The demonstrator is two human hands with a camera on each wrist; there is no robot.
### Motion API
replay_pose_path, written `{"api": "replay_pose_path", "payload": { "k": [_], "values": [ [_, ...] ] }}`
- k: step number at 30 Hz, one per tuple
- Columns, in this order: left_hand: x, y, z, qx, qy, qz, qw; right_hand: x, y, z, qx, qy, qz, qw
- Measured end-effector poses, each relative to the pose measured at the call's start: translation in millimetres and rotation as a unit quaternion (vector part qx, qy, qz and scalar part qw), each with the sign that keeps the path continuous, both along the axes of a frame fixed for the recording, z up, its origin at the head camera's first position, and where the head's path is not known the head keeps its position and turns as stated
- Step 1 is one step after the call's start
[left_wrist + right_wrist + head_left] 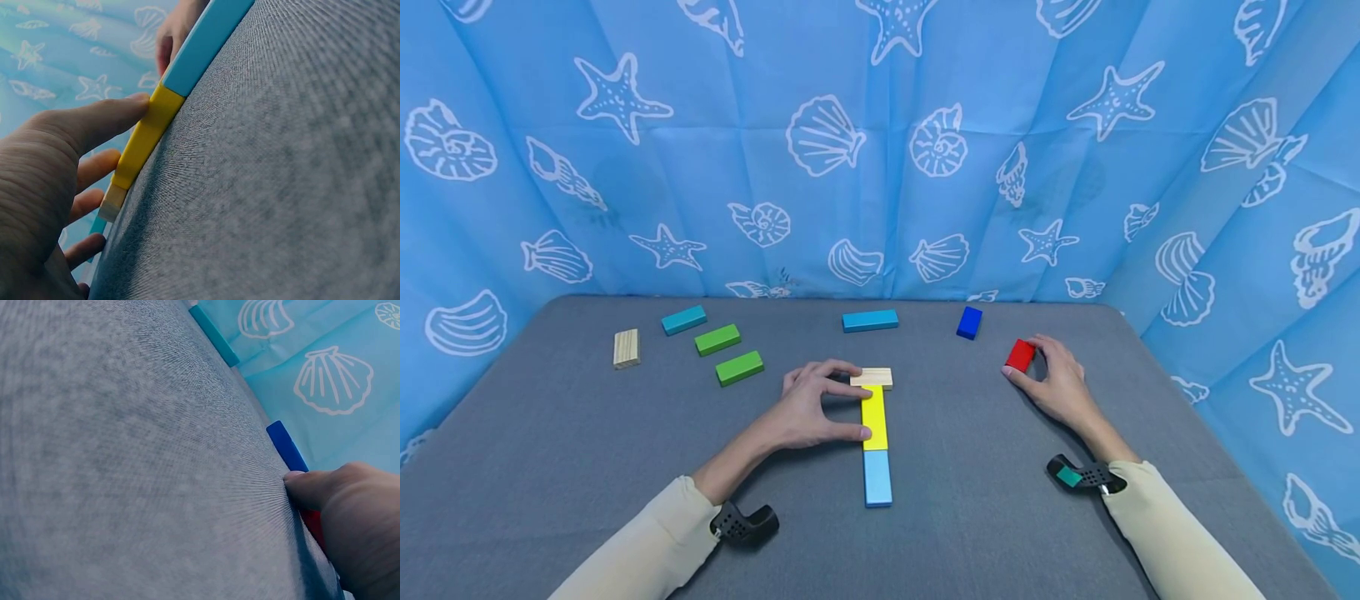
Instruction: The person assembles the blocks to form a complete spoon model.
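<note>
On the tabletop, a yellow block lies end to end with a light blue block nearer me. A pale wooden block lies crosswise at the yellow block's far end, making a T shape. My left hand touches the yellow block's left side with thumb and index fingertips, and another fingertip is at the wooden block. In the left wrist view, its fingers are spread along one side of the yellow block. To the right, my right hand pinches a red block, partly hidden in the right wrist view.
At the back lie a blue block and a dark blue block. Toward the left are two green blocks, a teal block and another wooden block. A blue shell-patterned curtain hangs behind the grey tabletop.
</note>
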State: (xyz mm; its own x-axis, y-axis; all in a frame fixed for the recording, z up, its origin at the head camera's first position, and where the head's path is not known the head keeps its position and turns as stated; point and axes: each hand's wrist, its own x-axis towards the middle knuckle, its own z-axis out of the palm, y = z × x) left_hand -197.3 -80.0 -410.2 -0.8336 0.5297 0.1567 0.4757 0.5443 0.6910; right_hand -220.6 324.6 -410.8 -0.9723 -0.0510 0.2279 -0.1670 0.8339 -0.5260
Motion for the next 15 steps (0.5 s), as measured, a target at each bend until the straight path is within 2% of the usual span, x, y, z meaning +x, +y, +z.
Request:
{"api": "replay_pose_path", "payload": {
  "k": [15],
  "values": [
    [-0.5, -0.6, -0.1, -0.004, -0.004, 0.0, 1.0, 1.1, 1.0, 0.9, -0.035, -0.006, -0.016, 0.9992]
  ]
}}
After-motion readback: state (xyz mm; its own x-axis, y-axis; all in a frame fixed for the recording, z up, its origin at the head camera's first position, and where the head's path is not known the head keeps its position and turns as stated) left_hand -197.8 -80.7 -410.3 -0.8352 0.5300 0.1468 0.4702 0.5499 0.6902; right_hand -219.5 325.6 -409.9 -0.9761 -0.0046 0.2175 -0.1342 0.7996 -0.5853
